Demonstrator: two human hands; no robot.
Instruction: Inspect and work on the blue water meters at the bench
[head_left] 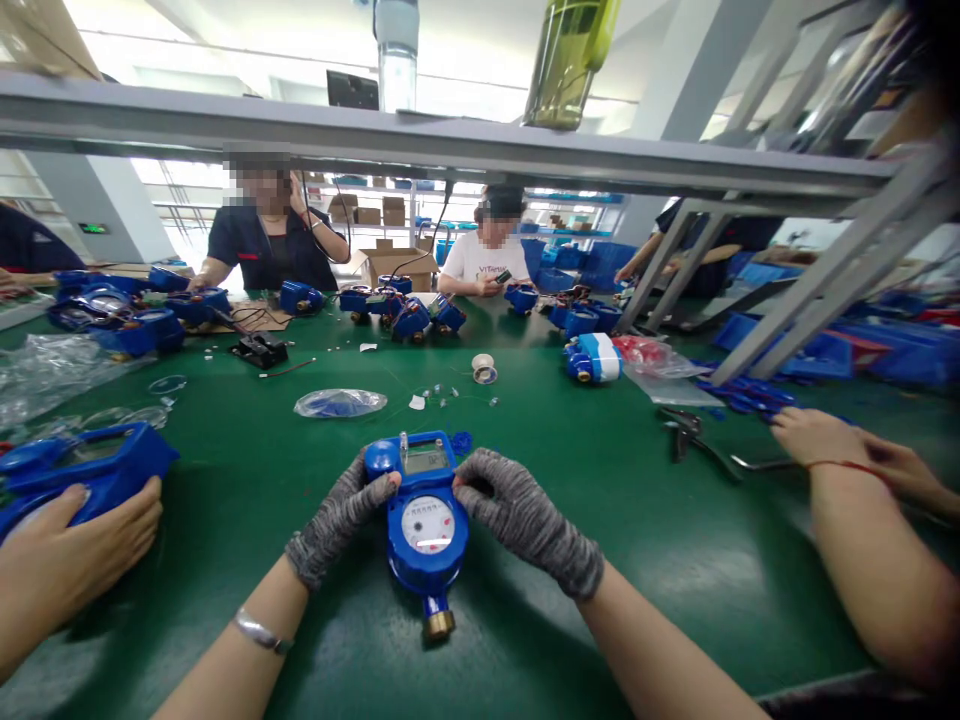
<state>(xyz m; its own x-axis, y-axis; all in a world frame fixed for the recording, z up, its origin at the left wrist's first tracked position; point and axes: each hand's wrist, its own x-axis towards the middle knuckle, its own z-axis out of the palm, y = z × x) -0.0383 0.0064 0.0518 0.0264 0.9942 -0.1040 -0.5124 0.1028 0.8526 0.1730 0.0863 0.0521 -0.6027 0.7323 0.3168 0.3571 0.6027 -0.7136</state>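
A blue water meter [427, 570] with a round white dial, a small grey display and a brass threaded end pointing toward me is on the green table. My left hand [337, 520], in a grey fingerless glove, grips its left side, thumb beside the display. On the opposite side my right hand [521, 515], gloved likewise, has its fingers bent and pinched at the meter's edge near the display. A small clear piece [403, 445] stands upright at the display's upper left. Just behind the meter lies a small blue coil [461, 442].
Co-workers' hands are close on both sides; the left one holds another blue meter [112, 465]. A plastic bag [340, 403], a thread spool [484, 369], pliers [686, 432] and a wrapped meter [594, 358] lie on the table [510, 620]. A shelf beam [450, 140] crosses overhead.
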